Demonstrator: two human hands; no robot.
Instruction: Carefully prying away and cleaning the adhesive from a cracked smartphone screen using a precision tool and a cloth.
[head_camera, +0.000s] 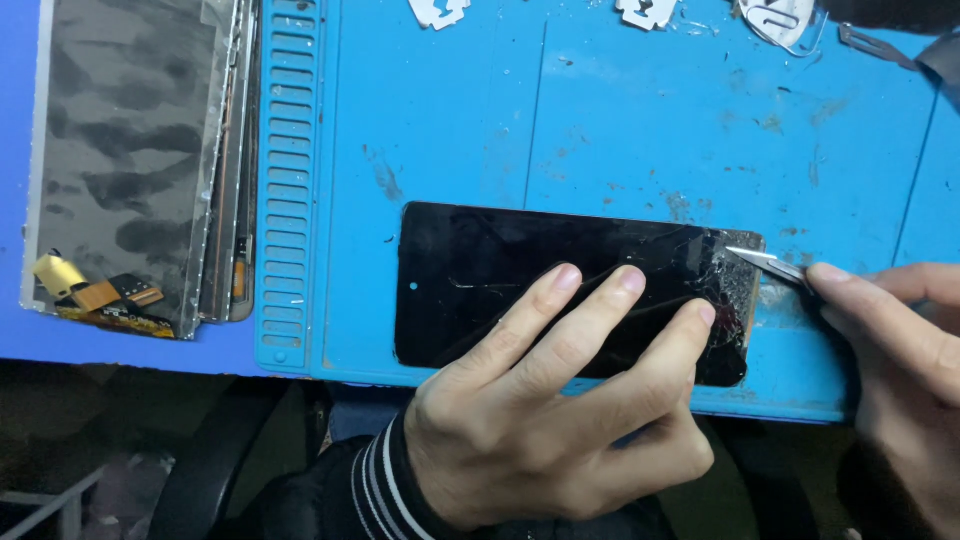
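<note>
Tweezers (765, 260) pinched in our right hand (890, 340) pick at shattered glass, right of centre. Our left hand (545, 400) presses flat, fingers spread, on the cracked phone screen (480, 275); most glass remains attached.

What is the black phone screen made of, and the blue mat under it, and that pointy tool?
The phone screen looks like glossy black glass: its right end is shattered into fine cracks. The blue mat seems to be soft matte rubber or silicone, scuffed and stained. The pointy tool in the right hand looks like shiny metal, judging by its silvery glint.
</note>
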